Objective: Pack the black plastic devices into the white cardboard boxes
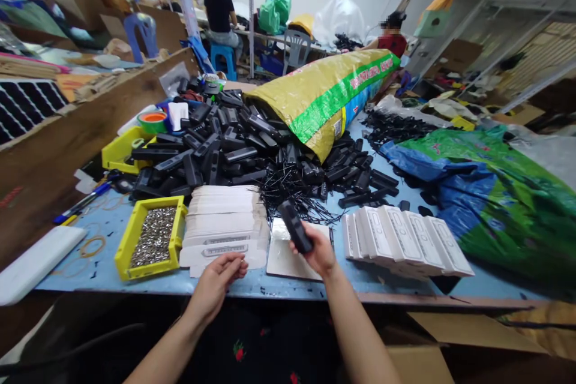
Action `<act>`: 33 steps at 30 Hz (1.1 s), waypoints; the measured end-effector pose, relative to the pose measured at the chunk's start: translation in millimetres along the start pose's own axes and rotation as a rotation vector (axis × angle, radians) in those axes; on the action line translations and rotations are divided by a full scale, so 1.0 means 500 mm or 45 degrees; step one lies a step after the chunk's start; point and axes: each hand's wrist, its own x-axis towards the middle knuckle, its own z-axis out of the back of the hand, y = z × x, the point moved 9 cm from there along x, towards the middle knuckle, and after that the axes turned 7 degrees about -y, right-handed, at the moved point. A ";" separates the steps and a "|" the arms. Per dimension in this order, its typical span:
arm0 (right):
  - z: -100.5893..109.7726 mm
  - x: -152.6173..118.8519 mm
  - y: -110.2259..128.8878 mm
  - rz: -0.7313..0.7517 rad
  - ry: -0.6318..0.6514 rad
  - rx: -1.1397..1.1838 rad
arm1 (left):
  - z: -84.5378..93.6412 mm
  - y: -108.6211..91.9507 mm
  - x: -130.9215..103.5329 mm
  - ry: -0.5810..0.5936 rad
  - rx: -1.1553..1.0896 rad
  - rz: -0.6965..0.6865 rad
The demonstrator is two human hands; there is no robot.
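Head view: clamps black handheld device (295, 229) in right hand (320, 252) at six o'clock; curls left hand (228, 268) apart at seven, cannot tell if empty; leaves front tabletop edge (252, 289) bare; shows unreadable sack lettering (372, 74) at one.

Forearms (360, 330) angled inward; left hand (224, 273) loosely curled; right hand (320, 250) slightly higher, fastened in grip.

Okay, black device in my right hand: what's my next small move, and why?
Perhaps take the front white carton with your left hand, since that hand is close to it and your right hand holds the black device; whether the left holds anything is unclear.
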 end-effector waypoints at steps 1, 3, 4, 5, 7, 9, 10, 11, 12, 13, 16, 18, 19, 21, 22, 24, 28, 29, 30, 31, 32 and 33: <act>-0.011 -0.031 -0.018 -0.023 0.063 -0.017 | -0.024 0.008 0.004 0.020 -0.052 0.022; -0.005 -0.070 -0.028 0.024 0.018 -0.254 | -0.050 0.009 0.015 0.025 -0.124 0.003; 0.006 -0.081 -0.019 0.077 -0.063 -0.381 | -0.056 0.006 0.019 0.022 -0.147 -0.017; 0.018 -0.087 -0.004 0.141 -0.161 -0.463 | -0.062 0.003 0.022 0.026 -0.164 -0.029; 0.027 -0.094 0.032 0.294 -0.329 -0.390 | -0.076 0.005 0.019 0.075 -0.177 -0.010; 0.014 -0.096 0.057 0.432 -0.401 -0.077 | -0.095 0.010 0.010 0.139 -0.161 0.002; 0.004 -0.096 0.064 0.485 -0.431 0.112 | -0.104 0.012 0.004 0.164 -0.146 -0.010; -0.006 -0.095 0.066 0.525 -0.471 0.290 | -0.112 0.012 -0.002 0.180 -0.131 -0.031; -0.016 -0.093 0.065 0.555 -0.518 0.434 | -0.118 0.012 -0.007 0.186 -0.120 -0.058; -0.025 -0.091 0.062 0.575 -0.572 0.537 | -0.123 0.011 -0.010 0.187 -0.114 -0.085; -0.040 -0.082 0.047 0.560 -0.707 0.668 | -0.130 0.009 -0.018 0.195 -0.104 -0.136; -0.041 -0.076 0.036 0.508 -0.747 0.678 | -0.133 0.008 -0.020 0.207 -0.095 -0.145; -0.039 -0.074 0.032 0.480 -0.759 0.679 | -0.134 0.008 -0.020 0.213 -0.091 -0.145; -0.032 -0.072 0.023 0.436 -0.782 0.673 | -0.136 0.009 -0.021 0.220 -0.078 -0.146; -0.028 -0.073 0.020 0.423 -0.795 0.665 | -0.137 0.009 -0.021 0.219 -0.067 -0.155; -0.019 -0.077 0.016 0.416 -0.822 0.646 | -0.139 0.008 -0.022 0.211 -0.040 -0.180; -0.004 -0.085 0.016 0.444 -0.873 0.674 | -0.143 0.008 -0.020 0.214 -0.020 -0.176; -0.002 -0.086 0.016 0.446 -0.879 0.699 | -0.145 0.009 -0.020 0.220 -0.026 -0.162; -0.001 -0.085 0.016 0.444 -0.880 0.728 | -0.147 0.010 -0.020 0.223 -0.037 -0.151; -0.002 -0.083 0.014 0.435 -0.877 0.757 | -0.149 0.012 -0.020 0.221 -0.053 -0.143; -0.003 -0.080 0.012 0.421 -0.873 0.783 | -0.152 0.014 -0.021 0.214 -0.073 -0.140; -0.004 -0.077 0.009 0.405 -0.876 0.803 | -0.154 0.017 -0.023 0.203 -0.091 -0.149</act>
